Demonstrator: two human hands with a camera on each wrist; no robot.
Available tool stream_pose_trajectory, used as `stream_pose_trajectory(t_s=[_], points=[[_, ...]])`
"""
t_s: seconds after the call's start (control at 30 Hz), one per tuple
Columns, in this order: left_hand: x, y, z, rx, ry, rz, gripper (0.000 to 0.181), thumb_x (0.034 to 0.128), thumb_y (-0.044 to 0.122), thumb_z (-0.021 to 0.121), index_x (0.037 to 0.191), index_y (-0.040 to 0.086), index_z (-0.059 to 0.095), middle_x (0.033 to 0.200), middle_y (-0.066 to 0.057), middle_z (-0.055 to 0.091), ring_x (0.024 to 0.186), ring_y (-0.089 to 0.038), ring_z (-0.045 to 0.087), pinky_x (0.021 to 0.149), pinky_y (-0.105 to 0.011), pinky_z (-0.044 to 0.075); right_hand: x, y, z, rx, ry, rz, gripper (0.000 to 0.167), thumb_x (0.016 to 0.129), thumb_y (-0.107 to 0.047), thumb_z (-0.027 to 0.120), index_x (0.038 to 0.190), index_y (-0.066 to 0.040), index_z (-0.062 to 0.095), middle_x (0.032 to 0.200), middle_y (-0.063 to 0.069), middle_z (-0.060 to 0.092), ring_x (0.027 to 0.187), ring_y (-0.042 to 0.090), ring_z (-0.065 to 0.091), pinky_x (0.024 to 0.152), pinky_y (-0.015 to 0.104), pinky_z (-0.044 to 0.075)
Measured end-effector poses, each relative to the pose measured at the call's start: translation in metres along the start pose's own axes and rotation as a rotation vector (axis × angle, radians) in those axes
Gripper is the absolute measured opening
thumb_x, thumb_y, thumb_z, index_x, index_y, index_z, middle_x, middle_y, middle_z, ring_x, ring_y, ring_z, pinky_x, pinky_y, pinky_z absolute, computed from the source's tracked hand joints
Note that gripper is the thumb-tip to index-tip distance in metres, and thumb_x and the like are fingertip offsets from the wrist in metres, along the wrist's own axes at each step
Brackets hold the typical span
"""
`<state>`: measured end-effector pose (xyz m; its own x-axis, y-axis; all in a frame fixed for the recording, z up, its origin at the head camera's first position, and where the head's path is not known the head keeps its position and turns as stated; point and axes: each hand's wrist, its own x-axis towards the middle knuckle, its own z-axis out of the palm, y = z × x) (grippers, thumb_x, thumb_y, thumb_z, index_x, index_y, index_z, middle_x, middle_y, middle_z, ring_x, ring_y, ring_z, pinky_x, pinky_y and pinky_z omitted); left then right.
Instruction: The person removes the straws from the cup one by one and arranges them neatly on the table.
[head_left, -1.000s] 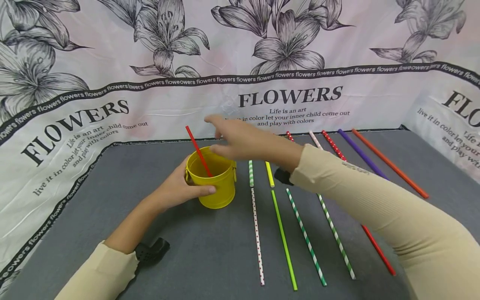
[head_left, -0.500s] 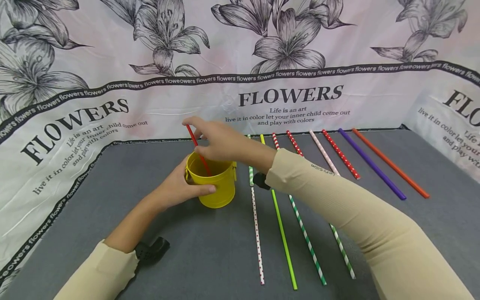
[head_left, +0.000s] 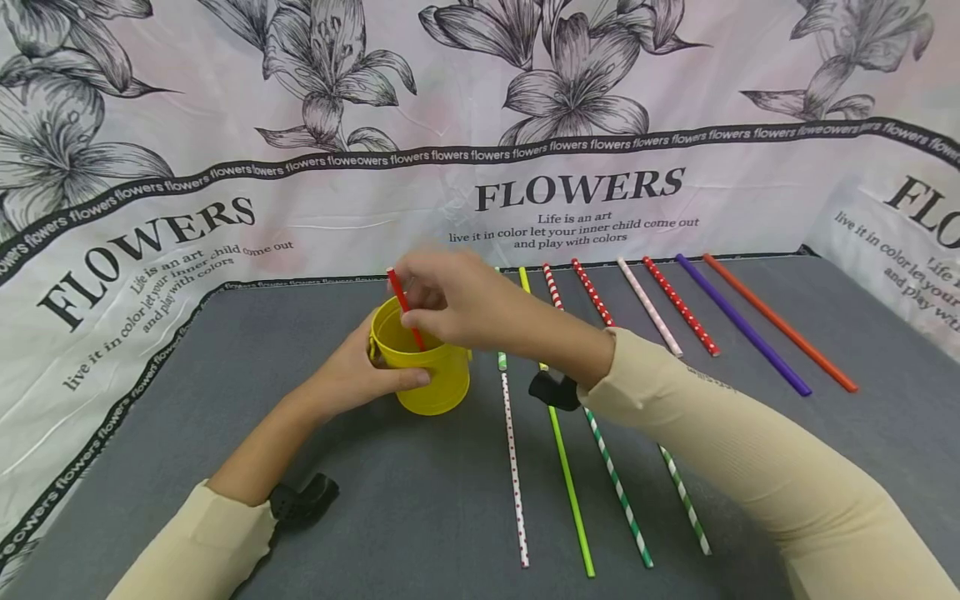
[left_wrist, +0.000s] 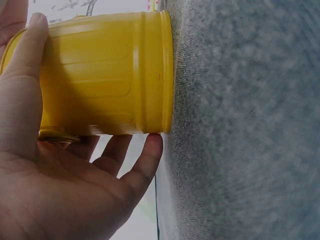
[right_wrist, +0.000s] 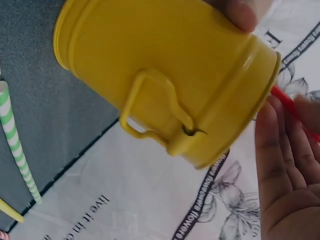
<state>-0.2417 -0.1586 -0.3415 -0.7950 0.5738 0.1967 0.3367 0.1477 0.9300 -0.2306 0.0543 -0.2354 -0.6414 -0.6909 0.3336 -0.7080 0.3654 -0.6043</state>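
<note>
A small yellow metal bucket [head_left: 435, 387] stands upright on the grey cloth, left of the middle in the head view. My left hand [head_left: 347, 385] grips it from the left side, thumb across its front. In the left wrist view the thumb [left_wrist: 31, 50] lies along the bucket wall and the fingers curl beneath. A red straw [head_left: 397, 286] leans inside the bucket, its lower end partly hidden by the rim. My right hand [head_left: 472, 300] pinches this straw above the opening. The right wrist view shows the red straw [right_wrist: 286, 102] between thumb and fingers, beside the bucket's wire handle [right_wrist: 132, 102].
Straws lie in two rows to the right: white with red dots [head_left: 514, 475], lime green [head_left: 570, 500], green-striped [head_left: 621, 493], red dotted [head_left: 681, 305], purple [head_left: 742, 323] and orange [head_left: 780, 323]. My right sleeve [head_left: 720, 425] covers parts of several. A flower-printed cloth [head_left: 577, 192] hangs behind.
My right hand has come down to the red straw and pinched it. The straw's top has shifted right and lower. My left hand and the bucket have stayed in place.
</note>
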Motion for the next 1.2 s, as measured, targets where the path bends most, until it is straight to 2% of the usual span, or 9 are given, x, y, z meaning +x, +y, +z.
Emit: stream_pose_trajectory(t_s=[0.1, 0.23, 0.4, 0.5, 0.63, 0.8, 0.93, 1.07, 1.2], points=[[-0.001, 0.002, 0.000, -0.007, -0.003, -0.007, 0.070, 0.0854, 0.014, 0.082, 0.140, 0.013, 0.038, 0.128, -0.011, 0.055, 0.112, -0.031, 0.058, 0.095, -0.041, 0.052, 0.002, 0.002, 0.002, -0.042, -0.073, 0.047, 0.015, 0.089, -0.001, 0.075, 0.100, -0.002, 0.065, 0.087, 0.002, 0.069, 0.083, 0.014, 0.065, 0.078, 0.022, 0.054], [-0.002, 0.005, 0.000, 0.009, 0.007, -0.027, 0.070, 0.0856, 0.016, 0.082, 0.140, 0.013, 0.037, 0.128, -0.010, 0.055, 0.112, -0.030, 0.058, 0.095, -0.040, 0.052, 0.007, 0.007, 0.008, -0.079, -0.172, 0.089, 0.012, 0.089, -0.002, 0.074, 0.097, -0.004, 0.066, 0.089, 0.002, 0.070, 0.086, 0.014, 0.066, 0.080, 0.021, 0.054], [-0.002, 0.005, 0.001, 0.016, 0.011, -0.024, 0.071, 0.0855, 0.016, 0.082, 0.141, 0.014, 0.037, 0.129, -0.009, 0.055, 0.112, -0.029, 0.058, 0.095, -0.040, 0.052, 0.009, 0.010, 0.009, -0.081, -0.174, 0.094, 0.012, 0.090, -0.001, 0.073, 0.100, -0.004, 0.066, 0.092, 0.002, 0.070, 0.088, 0.015, 0.066, 0.081, 0.022, 0.053], [-0.001, 0.004, 0.001, 0.012, 0.007, -0.012, 0.072, 0.0851, 0.015, 0.082, 0.142, 0.014, 0.037, 0.130, -0.009, 0.055, 0.113, -0.029, 0.058, 0.096, -0.041, 0.051, 0.005, 0.011, 0.007, -0.059, -0.102, 0.077, 0.015, 0.092, -0.003, 0.071, 0.106, -0.004, 0.065, 0.093, 0.001, 0.069, 0.088, 0.014, 0.065, 0.080, 0.023, 0.053], [-0.001, 0.004, 0.001, 0.007, 0.008, -0.002, 0.075, 0.0839, 0.014, 0.083, 0.143, 0.013, 0.037, 0.131, -0.009, 0.055, 0.115, -0.029, 0.057, 0.098, -0.042, 0.050, -0.002, 0.008, -0.001, -0.009, 0.042, -0.006, 0.019, 0.094, -0.002, 0.069, 0.112, -0.002, 0.062, 0.093, 0.002, 0.067, 0.085, 0.013, 0.062, 0.079, 0.024, 0.053], [-0.001, 0.003, 0.000, 0.007, 0.019, 0.003, 0.078, 0.0821, 0.014, 0.085, 0.144, 0.012, 0.038, 0.133, -0.010, 0.054, 0.117, -0.027, 0.054, 0.100, -0.043, 0.047, -0.016, -0.003, -0.022, 0.038, 0.254, -0.090, 0.022, 0.095, 0.000, 0.066, 0.117, -0.001, 0.061, 0.098, 0.004, 0.065, 0.088, 0.014, 0.061, 0.081, 0.028, 0.054], [0.000, 0.003, 0.001, -0.006, 0.018, 0.011, 0.080, 0.0808, 0.012, 0.086, 0.145, 0.013, 0.038, 0.135, -0.010, 0.054, 0.119, -0.028, 0.054, 0.101, -0.044, 0.047, -0.030, -0.012, -0.044, 0.033, 0.394, -0.121, 0.025, 0.096, 0.002, 0.062, 0.121, 0.001, 0.059, 0.098, 0.005, 0.065, 0.089, 0.013, 0.062, 0.080, 0.030, 0.055], [0.000, 0.002, 0.001, -0.018, 0.016, 0.014, 0.082, 0.0800, 0.011, 0.086, 0.146, 0.013, 0.038, 0.136, -0.011, 0.054, 0.121, -0.029, 0.054, 0.101, -0.044, 0.047, -0.047, -0.014, -0.062, -0.015, 0.464, -0.126, 0.027, 0.096, 0.005, 0.060, 0.123, 0.003, 0.059, 0.094, 0.007, 0.063, 0.085, 0.014, 0.061, 0.076, 0.029, 0.056], [-0.001, 0.002, 0.001, -0.013, 0.016, 0.013, 0.083, 0.0798, 0.010, 0.086, 0.146, 0.014, 0.037, 0.136, -0.011, 0.053, 0.122, -0.030, 0.053, 0.101, -0.045, 0.047, -0.068, -0.012, -0.073, -0.098, 0.458, -0.030, 0.030, 0.096, 0.004, 0.060, 0.126, 0.001, 0.061, 0.094, 0.006, 0.063, 0.081, 0.014, 0.060, 0.075, 0.025, 0.054]])
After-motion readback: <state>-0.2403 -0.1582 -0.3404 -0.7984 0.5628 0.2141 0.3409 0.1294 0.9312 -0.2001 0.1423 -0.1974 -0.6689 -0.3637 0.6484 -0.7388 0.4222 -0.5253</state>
